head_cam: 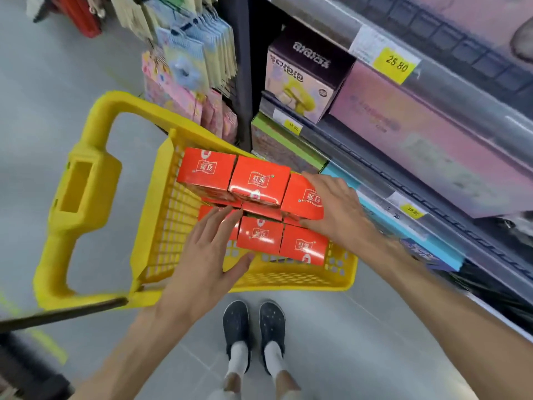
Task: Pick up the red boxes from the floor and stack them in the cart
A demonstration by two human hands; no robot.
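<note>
Several red boxes with white labels are stacked in two layers inside the yellow cart (161, 226). The upper row holds three: a left box (204, 171), a middle box (259, 180) and a right box (302, 200). My right hand (331, 203) grips the right box from its right side. Lower boxes (302, 245) lie in front. My left hand (207, 249) rests with spread fingers over the lower left box, which it mostly hides. No red box is visible on the floor.
The cart's thick yellow handle (78, 197) juts left. Store shelves with boxed goods and yellow price tags (396, 64) run along the right. Hanging packets (187, 62) stand behind the cart. My dark shoes (253, 324) stand on the grey tile floor.
</note>
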